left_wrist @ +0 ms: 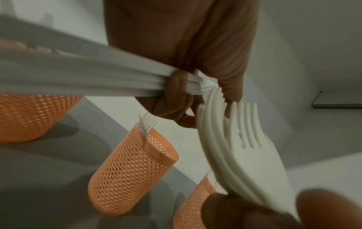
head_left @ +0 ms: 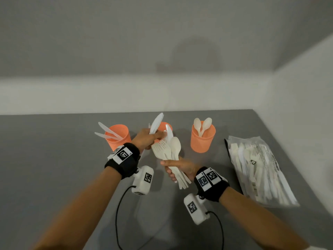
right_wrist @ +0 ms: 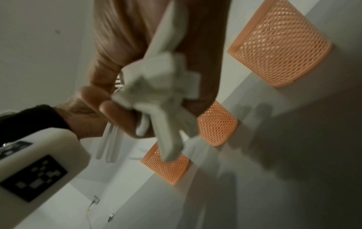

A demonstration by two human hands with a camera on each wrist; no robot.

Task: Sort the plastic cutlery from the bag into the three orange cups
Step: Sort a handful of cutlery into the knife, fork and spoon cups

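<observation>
A grey table [head_left: 54, 159] was observed; three orange cups [head_left: 118, 137] [head_left: 163, 127] [head_left: 202, 139] and a cutlery bag [head_left: 259, 170] were stood or laid directly on it.

We see the right hand [right_wrist: 149, 65] gripping a blurred bundle of white cutlery [right_wrist: 162, 99] | handles fan out below the fingers | beyond the bundle, 3 orange cups [right_wrist: 282, 46] stand in a row on the grey table [right_wrist: 274, 170] | left wrist camera housing [right_wrist: 37, 161] left of the bundle

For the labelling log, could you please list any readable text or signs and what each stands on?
"WARNING": on the plastic bag, partly legible.
Recycling triangle sign: on the same bag; the figure inside it is too small to read.
Smaller print beside it: blurred.
Wrist cameras: square coded markers only, no words.
</observation>
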